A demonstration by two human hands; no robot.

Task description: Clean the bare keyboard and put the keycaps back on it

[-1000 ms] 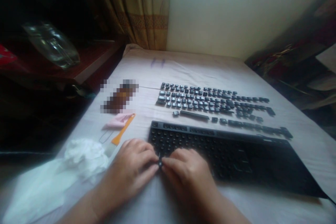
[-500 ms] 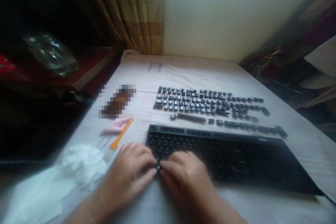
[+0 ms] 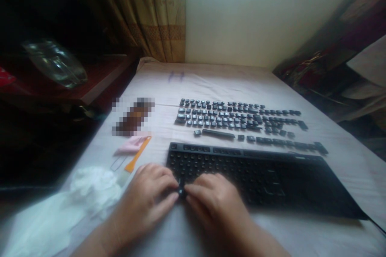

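A black keyboard [image 3: 313, 188] with most of its keycaps off lies flat before me. At its near left corner, a small dark keycap [image 3: 181, 191] shows between my fingertips. My left hand [image 3: 150, 192] is closed, its thumb and forefinger pinched at the keycap's left side. From the right, my right hand [image 3: 218, 198] has bent fingers gathered at the same keycap and hides part of the lower key rows. Whether the keycap is seated on the board cannot be made out. Beyond the keyboard, loose keycaps [image 3: 211, 120] lie in rows, with the long space bar [image 3: 218, 134] nearest.
Left of the keyboard lie an orange pry tool [image 3: 137, 156], a bent wire loop [image 3: 118, 163], a pink cloth [image 3: 132, 144] and crumpled white tissue [image 3: 93, 186]. A pixelated item [image 3: 134, 116] sits behind them. A cable [image 3: 376, 225] leaves the keyboard's right corner.
The whole view has shifted slightly, with things sitting a little further left. Both hands stay at the same corner, the right fingertips now a touch further from the left ones.
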